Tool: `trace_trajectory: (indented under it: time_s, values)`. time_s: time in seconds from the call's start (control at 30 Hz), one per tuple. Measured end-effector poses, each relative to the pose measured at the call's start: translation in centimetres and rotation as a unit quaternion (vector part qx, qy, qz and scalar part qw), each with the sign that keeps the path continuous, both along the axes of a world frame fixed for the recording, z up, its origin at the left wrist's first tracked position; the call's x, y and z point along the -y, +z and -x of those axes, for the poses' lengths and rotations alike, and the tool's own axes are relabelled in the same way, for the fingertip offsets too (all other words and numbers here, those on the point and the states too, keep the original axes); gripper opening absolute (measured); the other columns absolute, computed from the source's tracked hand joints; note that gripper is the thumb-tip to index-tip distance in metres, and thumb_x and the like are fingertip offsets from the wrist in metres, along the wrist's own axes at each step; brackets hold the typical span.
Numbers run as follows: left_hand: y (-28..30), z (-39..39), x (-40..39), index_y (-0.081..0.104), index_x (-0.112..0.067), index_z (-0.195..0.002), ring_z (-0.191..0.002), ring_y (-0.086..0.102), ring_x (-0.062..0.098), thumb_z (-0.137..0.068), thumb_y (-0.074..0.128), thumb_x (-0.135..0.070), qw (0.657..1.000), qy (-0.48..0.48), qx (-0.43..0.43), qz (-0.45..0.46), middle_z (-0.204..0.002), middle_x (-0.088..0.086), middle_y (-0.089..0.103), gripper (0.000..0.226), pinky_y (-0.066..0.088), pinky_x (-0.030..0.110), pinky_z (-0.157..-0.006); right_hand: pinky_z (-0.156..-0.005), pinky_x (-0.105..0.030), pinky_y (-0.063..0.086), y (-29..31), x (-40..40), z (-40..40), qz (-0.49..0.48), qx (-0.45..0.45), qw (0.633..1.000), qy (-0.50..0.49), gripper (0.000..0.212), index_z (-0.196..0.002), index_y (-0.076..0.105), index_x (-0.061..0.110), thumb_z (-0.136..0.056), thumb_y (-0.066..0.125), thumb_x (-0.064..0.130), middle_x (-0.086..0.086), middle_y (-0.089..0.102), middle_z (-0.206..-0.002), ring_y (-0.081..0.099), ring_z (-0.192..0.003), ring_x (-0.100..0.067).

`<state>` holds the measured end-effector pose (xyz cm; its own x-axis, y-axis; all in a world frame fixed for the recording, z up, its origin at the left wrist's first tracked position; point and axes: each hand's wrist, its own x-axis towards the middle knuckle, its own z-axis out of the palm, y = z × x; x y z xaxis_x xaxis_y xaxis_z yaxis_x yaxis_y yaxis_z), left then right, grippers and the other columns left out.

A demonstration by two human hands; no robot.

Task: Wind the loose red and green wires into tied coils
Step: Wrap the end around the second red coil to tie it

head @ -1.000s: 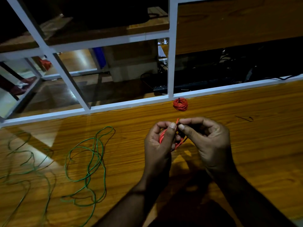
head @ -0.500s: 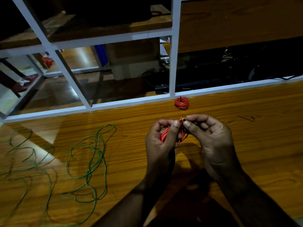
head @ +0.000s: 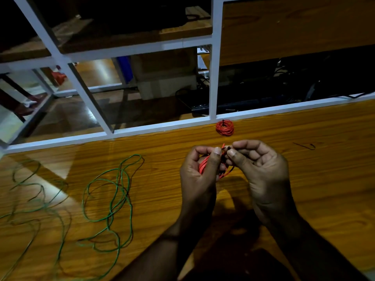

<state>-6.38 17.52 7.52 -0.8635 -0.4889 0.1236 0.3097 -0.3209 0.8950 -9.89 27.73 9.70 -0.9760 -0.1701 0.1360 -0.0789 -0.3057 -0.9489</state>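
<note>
Head view: both hands (head: 233,171) pinch red coil (head: 203,168).

Wooden table (head: 304,199) with red coil (head: 224,127), loose green wire (head: 110,199)

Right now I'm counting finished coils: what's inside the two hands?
A red wire coil held in the left hand, the right hand pinching a dark tie. Fingers hide most turns.
</note>
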Motion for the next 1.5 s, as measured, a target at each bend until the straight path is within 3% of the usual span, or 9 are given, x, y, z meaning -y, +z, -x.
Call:
trace_trajectory:
  time_s: [0.3, 0.97, 1.5]
  values:
    - [0.2, -0.22, -0.06, 0.062, -0.01, -0.093, -0.068, 0.062, 0.013, -0.09, 0.063, -0.02, 1.0, -0.01, -0.001, 0.02, -0.074, 0.004, 0.068, 0.01, 0.052, 0.027, -0.065, -0.069, -0.025, 0.06, 0.47, -0.33, 0.24, 0.03, 0.037, 0.998, 0.029, 0.024, -0.097, 0.066, 0.004, -0.075, 0.073, 0.01, -0.017, 0.074, -0.087, 0.07, -0.074, -0.021]
    - [-0.29, 0.03, 0.22, 0.066, -0.02, -0.092, -0.07, 0.061, 0.016, -0.094, 0.066, -0.024, 1.0, -0.011, 0.012, 0.024, -0.078, 0.008, 0.067, 0.005, 0.049, 0.03, -0.065, -0.069, -0.025, 0.059, 0.35, -0.19, 0.48, 0.017, 0.021, 0.999, 0.02, 0.022, -0.096, 0.067, 0.006, -0.075, 0.074, 0.01, -0.013, 0.075, -0.084, 0.071, -0.074, -0.022]
    - [-0.17, -0.09, 0.23, 0.062, -0.011, -0.094, -0.066, 0.061, 0.01, -0.094, 0.061, -0.015, 1.0, -0.021, 0.0, 0.02, -0.074, 0.001, 0.066, 0.005, 0.05, 0.02, -0.061, -0.073, -0.027, 0.06, 0.42, -0.31, 0.34, -0.04, -0.024, 0.999, 0.013, 0.019, -0.094, 0.068, 0.011, -0.076, 0.075, 0.013, -0.011, 0.076, -0.088, 0.073, -0.082, -0.025]
